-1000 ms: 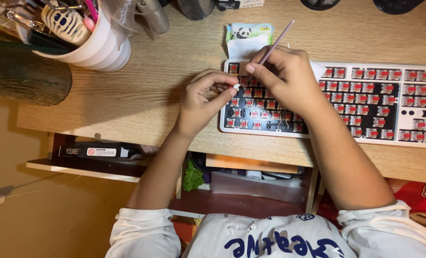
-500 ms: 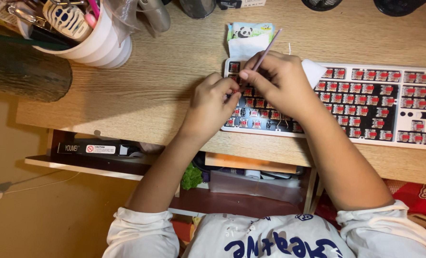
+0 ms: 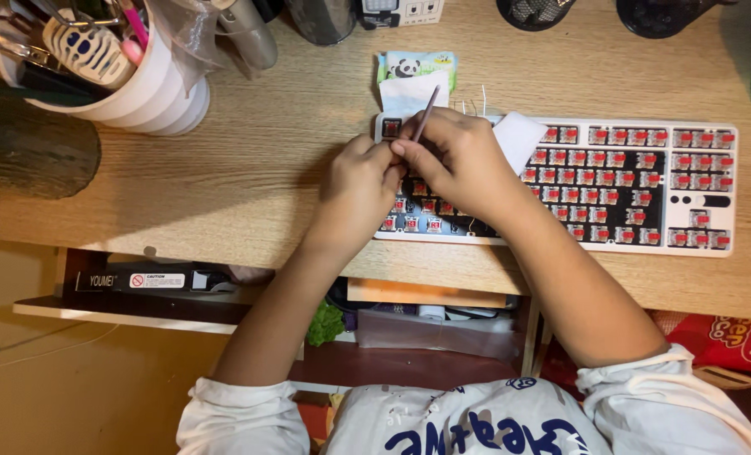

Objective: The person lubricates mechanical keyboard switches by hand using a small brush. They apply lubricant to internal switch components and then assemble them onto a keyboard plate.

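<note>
warm dim indoor light, soft shadow left of the fingers point(image 3: 400, 152), sharp focus there, top corners slightly blurred, no glare.

Your top: a white shirt, seen from above at the near edge of the view.
Your chest print: large dark blue block lettering across the front, with a small dark blue emblem just above it.
Your left sleeve point(image 3: 240, 414): white, pushed up and bunched near the elbow, with soft folds.
Your right sleeve point(image 3: 670, 396): white too, gathered near the elbow in a thicker roll.
Your forearms: bare from the sleeves to the wrists.
Your left hand point(image 3: 360, 187): no ring, watch or glove.
Your right hand point(image 3: 459, 160): likewise bare of jewellery or glove.
</note>
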